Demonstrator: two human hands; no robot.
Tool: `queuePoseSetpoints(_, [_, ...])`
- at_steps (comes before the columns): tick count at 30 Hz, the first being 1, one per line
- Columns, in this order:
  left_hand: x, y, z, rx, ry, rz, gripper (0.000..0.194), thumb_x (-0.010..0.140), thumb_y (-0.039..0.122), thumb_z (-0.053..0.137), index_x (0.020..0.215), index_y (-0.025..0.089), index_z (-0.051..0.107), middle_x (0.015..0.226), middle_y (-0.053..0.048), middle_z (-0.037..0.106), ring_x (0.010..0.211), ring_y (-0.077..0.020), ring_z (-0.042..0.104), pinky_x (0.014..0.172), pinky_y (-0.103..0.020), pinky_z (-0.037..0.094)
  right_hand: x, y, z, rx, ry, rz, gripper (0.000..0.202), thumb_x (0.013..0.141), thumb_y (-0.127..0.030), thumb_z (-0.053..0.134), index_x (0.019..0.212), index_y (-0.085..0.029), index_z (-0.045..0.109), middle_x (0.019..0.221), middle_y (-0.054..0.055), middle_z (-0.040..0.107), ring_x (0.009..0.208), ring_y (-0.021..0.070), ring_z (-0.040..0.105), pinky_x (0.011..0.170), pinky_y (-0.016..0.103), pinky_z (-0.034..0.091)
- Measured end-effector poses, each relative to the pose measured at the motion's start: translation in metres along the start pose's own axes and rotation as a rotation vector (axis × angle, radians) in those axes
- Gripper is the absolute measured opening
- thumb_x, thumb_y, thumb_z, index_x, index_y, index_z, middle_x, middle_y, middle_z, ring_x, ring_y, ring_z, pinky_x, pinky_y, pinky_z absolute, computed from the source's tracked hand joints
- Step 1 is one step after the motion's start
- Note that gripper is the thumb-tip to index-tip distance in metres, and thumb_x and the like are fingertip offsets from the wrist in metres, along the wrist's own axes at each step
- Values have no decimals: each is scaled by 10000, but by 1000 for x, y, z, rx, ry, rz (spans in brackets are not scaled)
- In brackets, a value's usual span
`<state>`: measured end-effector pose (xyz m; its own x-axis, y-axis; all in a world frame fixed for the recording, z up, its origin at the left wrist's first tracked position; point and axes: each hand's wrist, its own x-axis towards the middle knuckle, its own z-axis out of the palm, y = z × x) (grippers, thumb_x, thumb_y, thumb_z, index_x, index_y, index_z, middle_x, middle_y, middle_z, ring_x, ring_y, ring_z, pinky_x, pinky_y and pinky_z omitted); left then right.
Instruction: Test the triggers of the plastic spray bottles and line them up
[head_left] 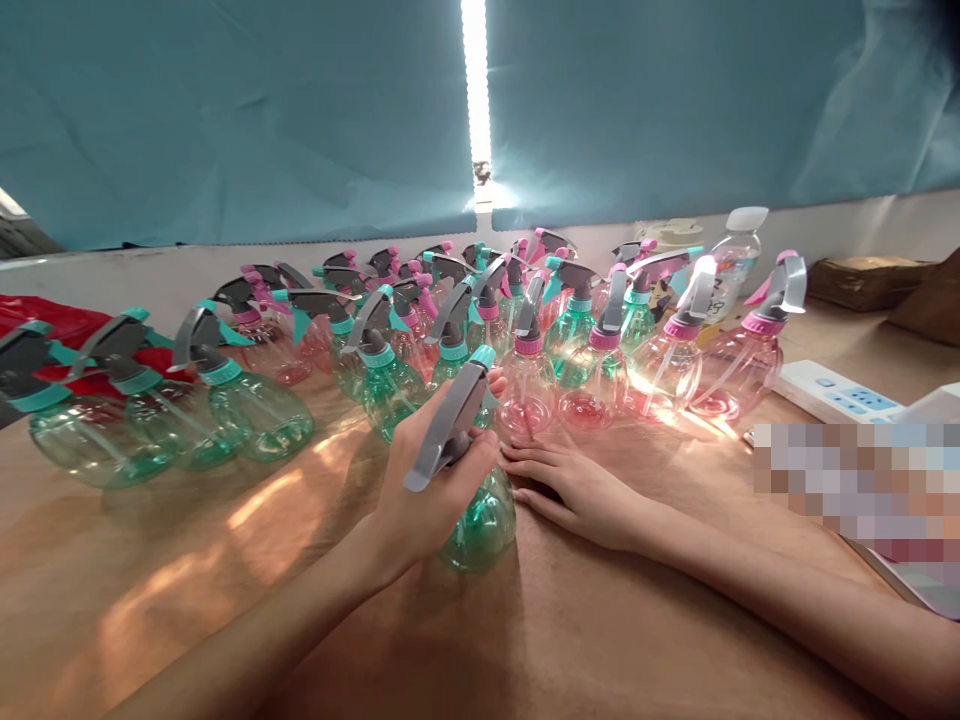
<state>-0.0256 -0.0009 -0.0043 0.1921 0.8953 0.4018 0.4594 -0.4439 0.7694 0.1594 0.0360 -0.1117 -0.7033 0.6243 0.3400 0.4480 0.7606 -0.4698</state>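
First speaker: From the head view, we see our left hand [420,480] closed around the neck of a green spray bottle [480,530], in front of the crowded rows, over a brown tabletop [600,620]. Whether its base touches down, we cannot tell.

Second speaker: And our right hand [577,490]?

First speaker: Loosely spread, palm down on the tabletop, holding nothing we can see. Its fingertips lie close beside the bottle; contact is unclear.

Second speaker: Where do we see trouble?

First speaker: Just behind. A forward swing could knock the green bottles [390,395] or pink bottles [525,405], packed tightly enough, we judge, to topple neighbours. The grey lever [435,440] over our knuckles might snag, and a high hold could let the rounded base tip.
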Motion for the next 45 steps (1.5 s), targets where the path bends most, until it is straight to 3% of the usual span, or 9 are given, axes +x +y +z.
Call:
queuePoseSetpoints(3, [2,-1,0,3,-4,-2,369,825,178,492,1173,221,606,912,-30,715,691,-164,622,637,-307,503,0,0,0,1,5,1,377,993,-375,434,1292,-204,585,1350,109,593,1292,250,502,1091,469,401])
queuePoseSetpoints(8, [1,-2,-1,-12,1,13,358,837,170,503,1175,230,604,902,-25,714,858,-185,643,737,-303,517,0,0,0,-9,-2,2,383,995,-370,433,1297,-189,582,1348,109,595,1298,241,496,1110,455,382])
queuePoseSetpoints(11, [0,-1,-1,-15,-15,3,365,840,171,498,1187,228,597,905,-24,706,816,-176,644,673,-285,510,0,0,0,-8,-1,-2,381,996,-375,429,1298,-198,580,1344,104,598,1297,239,497,1108,457,386])
queuePoseSetpoints(15, [-1,-2,-1,-14,-9,27,363,839,162,498,1182,225,599,911,-21,706,818,-164,634,746,-295,516,0,0,0,-6,-5,4,382,999,-380,419,1290,-197,585,1351,101,592,1299,236,494,1113,453,379])
queuePoseSetpoints(20, [-1,-5,0,7,-5,9,359,844,189,499,1189,220,595,846,-18,694,664,-148,588,632,-294,488,0,0,0,2,-1,7,382,994,-378,430,1293,-197,584,1353,109,590,1298,242,492,1112,463,377])
queuePoseSetpoints(24, [0,-3,-1,-1,1,26,353,838,179,500,1174,227,598,924,-26,698,728,-150,607,682,-290,501,0,-1,-1,5,3,3,378,995,-379,428,1287,-201,587,1347,111,593,1298,240,494,1112,459,376])
queuePoseSetpoints(30, [-1,-3,0,33,1,11,300,850,203,504,1128,226,613,815,-10,683,667,-151,594,641,-295,497,0,-2,-1,-3,-4,6,375,997,-378,422,1273,-193,595,1337,113,599,1295,239,496,1115,451,372])
queuePoseSetpoints(37, [-2,-3,-1,-1,-3,13,326,850,174,501,1153,234,607,1008,-22,698,758,-142,603,705,-281,503,-1,0,0,2,-5,3,376,995,-380,427,1278,-195,591,1344,115,594,1294,240,497,1114,458,369])
queuePoseSetpoints(45, [-1,2,-2,14,2,-21,284,845,196,517,1105,239,622,921,-21,676,747,-160,582,711,-299,510,-1,1,0,9,-2,6,371,989,-374,444,1295,-216,582,1342,112,596,1297,250,495,1111,483,368])
